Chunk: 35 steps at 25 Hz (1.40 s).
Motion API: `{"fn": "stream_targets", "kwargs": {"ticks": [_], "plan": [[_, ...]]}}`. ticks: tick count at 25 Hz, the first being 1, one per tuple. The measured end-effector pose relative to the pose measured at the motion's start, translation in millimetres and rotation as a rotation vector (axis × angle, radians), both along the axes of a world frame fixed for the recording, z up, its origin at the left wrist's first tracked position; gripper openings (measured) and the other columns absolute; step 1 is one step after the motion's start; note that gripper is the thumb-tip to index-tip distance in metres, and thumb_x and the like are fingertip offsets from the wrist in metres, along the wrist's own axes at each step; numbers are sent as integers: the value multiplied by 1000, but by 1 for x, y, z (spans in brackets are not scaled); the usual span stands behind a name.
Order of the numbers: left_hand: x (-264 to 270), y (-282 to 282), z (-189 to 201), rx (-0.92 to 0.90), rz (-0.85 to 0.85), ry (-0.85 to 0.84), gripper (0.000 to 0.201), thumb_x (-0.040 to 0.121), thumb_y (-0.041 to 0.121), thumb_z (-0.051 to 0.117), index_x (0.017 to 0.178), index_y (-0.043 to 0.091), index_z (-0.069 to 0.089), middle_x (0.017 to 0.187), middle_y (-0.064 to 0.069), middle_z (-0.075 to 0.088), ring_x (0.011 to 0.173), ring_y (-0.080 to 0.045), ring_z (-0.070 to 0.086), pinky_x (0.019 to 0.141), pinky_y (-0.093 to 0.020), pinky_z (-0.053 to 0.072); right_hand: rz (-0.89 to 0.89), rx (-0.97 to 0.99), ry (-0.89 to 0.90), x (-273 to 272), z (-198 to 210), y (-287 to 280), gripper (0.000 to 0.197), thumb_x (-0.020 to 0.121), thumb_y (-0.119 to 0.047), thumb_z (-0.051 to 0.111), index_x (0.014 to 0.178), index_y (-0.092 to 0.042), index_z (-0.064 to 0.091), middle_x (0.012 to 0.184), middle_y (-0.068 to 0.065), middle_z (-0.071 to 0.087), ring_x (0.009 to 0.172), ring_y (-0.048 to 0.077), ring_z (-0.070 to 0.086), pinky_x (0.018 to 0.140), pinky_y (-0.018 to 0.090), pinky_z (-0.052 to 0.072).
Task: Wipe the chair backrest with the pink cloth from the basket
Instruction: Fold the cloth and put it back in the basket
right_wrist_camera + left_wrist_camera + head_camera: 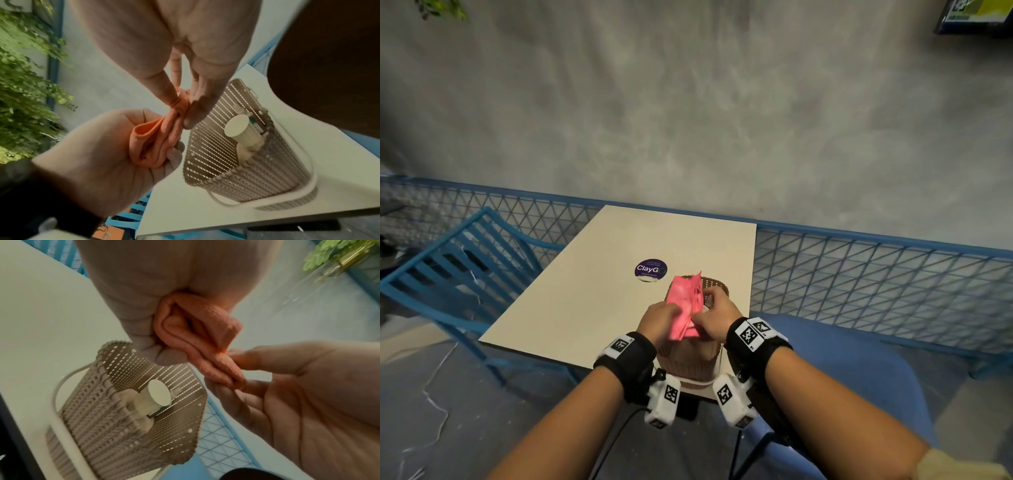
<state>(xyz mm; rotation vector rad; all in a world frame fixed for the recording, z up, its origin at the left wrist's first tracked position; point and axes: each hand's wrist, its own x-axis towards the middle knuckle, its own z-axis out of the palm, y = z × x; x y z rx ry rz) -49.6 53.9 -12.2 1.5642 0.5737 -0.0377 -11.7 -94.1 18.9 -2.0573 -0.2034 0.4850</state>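
Observation:
A folded pink cloth [684, 306] is held up just above the beige woven basket [690, 365] on the table's near right corner. My left hand [669, 317] grips its lower left part in a fist. My right hand [702, 317] pinches its right edge between thumb and fingers. The left wrist view shows the cloth [197, 337] bunched in my left fist, with the right hand's fingertips [236, 356] on its end. The right wrist view shows the same pinch on the cloth [162, 138]. The blue chair's slatted backrest [458, 260] stands left of the table, away from both hands.
The cream table [592, 291] carries a round purple sticker [650, 270]. A white-capped bottle [159, 392] stands inside the basket. A blue mesh fence [859, 274] runs behind the table. A blue chair seat [842, 359] is under my right arm. Cables lie on the floor at left.

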Motion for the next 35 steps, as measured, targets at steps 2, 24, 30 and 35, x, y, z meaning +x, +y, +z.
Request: {"fn": "stream_targets", "kwargs": {"ticks": [2, 24, 30, 35], "plan": [[3, 2, -6, 24, 13, 90, 8, 90, 10, 54, 88, 12, 62, 91, -14, 65, 82, -29, 62, 98, -55, 53, -15, -11, 0, -3, -11, 7, 35, 87, -12, 66, 110, -32, 50, 79, -10, 57, 61, 15, 65, 50, 20, 53], [36, 43, -37, 717, -595, 54, 52, 77, 27, 65, 128, 19, 64, 137, -9, 51, 129, -24, 46, 109, -29, 32, -96, -137, 218, 39, -56, 32, 36, 85, 8, 46, 93, -13, 73, 116, 17, 63, 93, 22, 56, 66, 21, 42], [43, 47, -35, 763, -762, 187, 34, 79, 37, 61, 103, 15, 64, 106, -10, 69, 102, -30, 62, 88, -40, 48, -141, -179, 277, 50, -60, 30, 44, 83, 4, 54, 126, -4, 64, 122, 14, 65, 98, 25, 59, 68, 23, 48], [49, 34, -35, 1083, -927, 202, 26, 93, 36, 52, 112, 20, 61, 111, -6, 69, 104, -28, 62, 90, -37, 43, -27, -457, 314, 52, -63, 23, 59, 69, -17, 65, 127, -9, 64, 118, 14, 70, 101, 30, 68, 74, 30, 53]]}}
